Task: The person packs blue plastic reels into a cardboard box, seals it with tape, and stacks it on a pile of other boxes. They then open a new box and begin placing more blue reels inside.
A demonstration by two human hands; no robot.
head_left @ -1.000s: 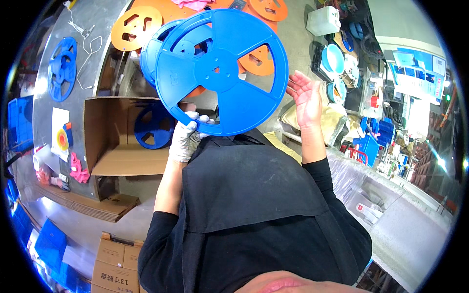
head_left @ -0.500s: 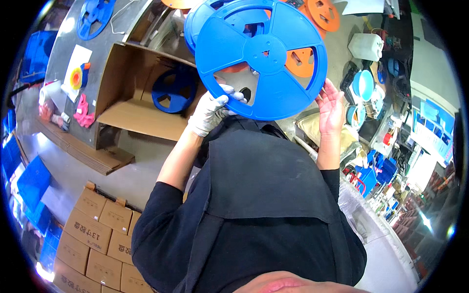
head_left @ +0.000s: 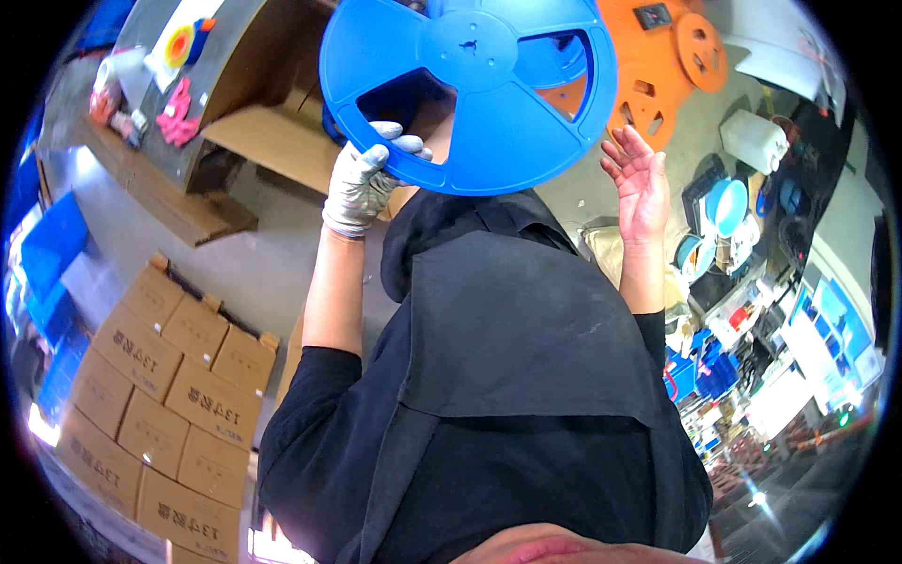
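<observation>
My gloved left hand [head_left: 362,188] grips the lower left rim of a large blue plastic reel [head_left: 503,136], with the thumb on its near face and the fingers through a cut-out. The reel is held up in front of me, its round face toward me and its top cut off by the frame. My bare right hand [head_left: 641,193] is open beside the reel's lower right, palm up with fingers stretched, apart from the rim. Behind the reel, more blue plastic shows through an opening.
At left are an open cardboard box [head_left: 277,146], a grey table with a tape roll [head_left: 178,45] and a pink glove [head_left: 176,115]. Stacked cartons [head_left: 178,414] stand lower left. Orange reels [head_left: 703,54] lie beyond; a white jug [head_left: 754,141] and light-blue bowls [head_left: 726,207] are at right.
My right hand has come off the reel's rim. The reel, still in my left hand, has shifted up and left in view. The whole view has turned to the right.
</observation>
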